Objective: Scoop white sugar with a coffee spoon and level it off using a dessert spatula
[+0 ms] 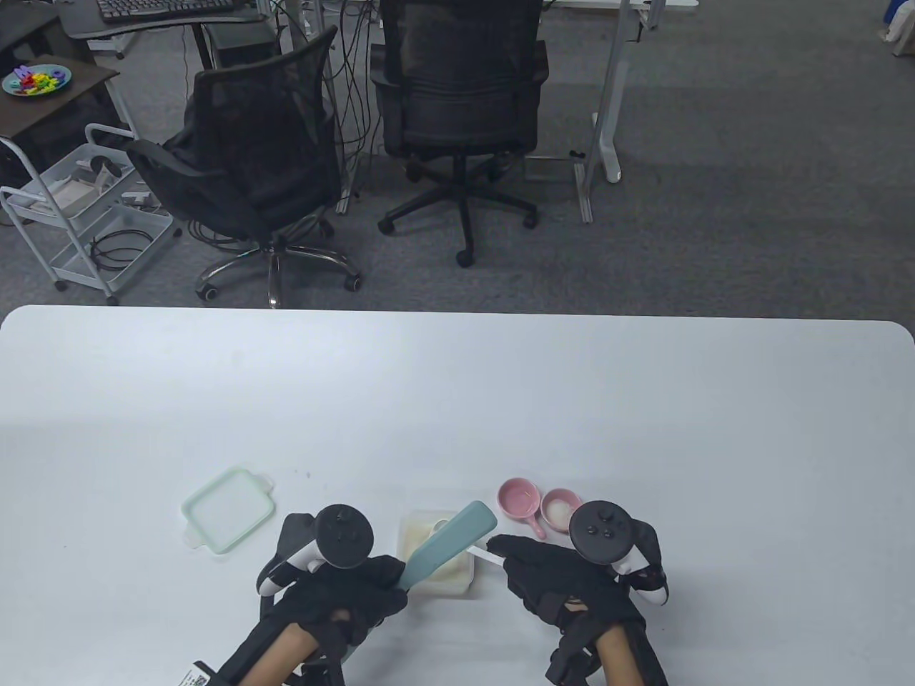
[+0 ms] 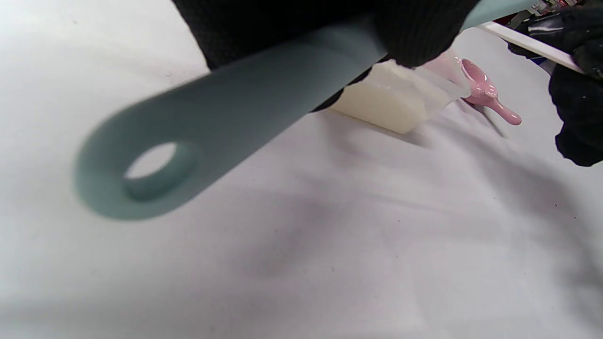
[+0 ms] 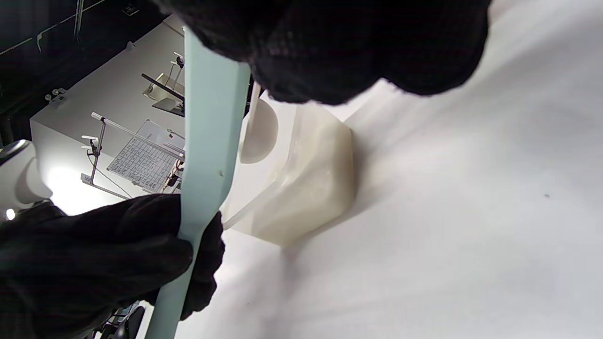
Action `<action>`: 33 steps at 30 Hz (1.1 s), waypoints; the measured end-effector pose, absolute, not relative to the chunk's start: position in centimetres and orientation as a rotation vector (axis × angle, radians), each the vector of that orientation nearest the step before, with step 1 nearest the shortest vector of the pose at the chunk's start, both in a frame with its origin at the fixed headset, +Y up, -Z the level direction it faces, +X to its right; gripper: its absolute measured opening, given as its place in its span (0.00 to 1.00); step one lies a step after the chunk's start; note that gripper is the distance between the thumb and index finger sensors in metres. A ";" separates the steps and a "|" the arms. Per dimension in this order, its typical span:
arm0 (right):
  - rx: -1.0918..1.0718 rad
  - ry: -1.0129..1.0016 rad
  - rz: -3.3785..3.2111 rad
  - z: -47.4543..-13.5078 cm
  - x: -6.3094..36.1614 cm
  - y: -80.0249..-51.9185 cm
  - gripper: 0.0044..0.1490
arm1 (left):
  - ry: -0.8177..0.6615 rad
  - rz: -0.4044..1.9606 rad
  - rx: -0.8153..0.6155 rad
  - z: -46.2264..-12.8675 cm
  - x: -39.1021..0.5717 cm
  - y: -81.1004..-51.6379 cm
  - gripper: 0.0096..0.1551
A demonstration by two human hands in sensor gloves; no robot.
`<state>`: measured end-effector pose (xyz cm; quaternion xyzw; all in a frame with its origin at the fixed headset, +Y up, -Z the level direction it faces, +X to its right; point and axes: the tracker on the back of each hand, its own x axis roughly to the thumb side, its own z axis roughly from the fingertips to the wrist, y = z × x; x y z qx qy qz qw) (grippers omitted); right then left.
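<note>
Sugar: loose white grains in the clear tub (image 1: 457, 572) on the tabletop (image 1: 457, 400); spills easily.
Spoon (image 1: 480, 552): thin, light; right hand (image 1: 550, 579) pinches its handle.
Spatula (image 1: 450, 544): bendy; left hand (image 1: 343, 593) grips its handle.

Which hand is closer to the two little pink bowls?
The right hand. It sits just below the pink bowls, holding the white spoon. The left hand is farther off, past the sugar box, holding the green spatula.
</note>
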<state>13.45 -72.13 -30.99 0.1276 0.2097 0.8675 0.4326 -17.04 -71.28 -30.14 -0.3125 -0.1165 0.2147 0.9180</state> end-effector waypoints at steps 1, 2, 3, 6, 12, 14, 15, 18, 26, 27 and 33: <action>0.322 0.521 2.156 -31.0 13.5 -72.1 0.30 | -0.240 0.441 -0.642 -30.1 -17.1 -71.3 0.29; 0.324 0.519 2.151 -31.0 13.5 -72.1 0.30 | -0.239 0.442 -0.643 -30.1 -17.1 -71.3 0.29; 0.324 0.517 2.149 -31.0 13.5 -72.1 0.30 | -0.238 0.444 -0.644 -30.1 -17.1 -71.3 0.29; 0.324 0.522 2.143 -31.0 13.5 -72.1 0.30 | -0.236 0.438 -0.641 -30.1 -17.0 -71.3 0.29; 0.322 0.536 2.090 -31.1 13.9 -72.3 0.30 | -0.232 0.435 -0.641 -30.1 -17.1 -71.3 0.29; 0.324 0.538 2.088 -31.1 13.9 -72.3 0.30 | -0.231 0.435 -0.644 -30.1 -17.1 -71.3 0.29; 0.325 0.537 2.091 -31.1 13.9 -72.3 0.30 | -0.230 0.433 -0.644 -30.1 -17.1 -71.3 0.29; 0.328 0.538 2.087 -31.1 13.9 -72.3 0.30 | -0.229 0.431 -0.642 -30.1 -17.2 -71.3 0.29; 0.331 0.530 2.075 -31.1 14.0 -72.3 0.30 | -0.222 0.441 -0.657 -30.1 -17.4 -71.1 0.29; 0.330 0.530 2.076 -31.1 14.0 -72.3 0.30 | -0.220 0.444 -0.663 -30.2 -17.5 -71.1 0.29; 0.319 0.524 2.071 -31.1 14.2 -72.3 0.30 | -0.193 0.442 -0.665 -30.6 -18.1 -71.2 0.29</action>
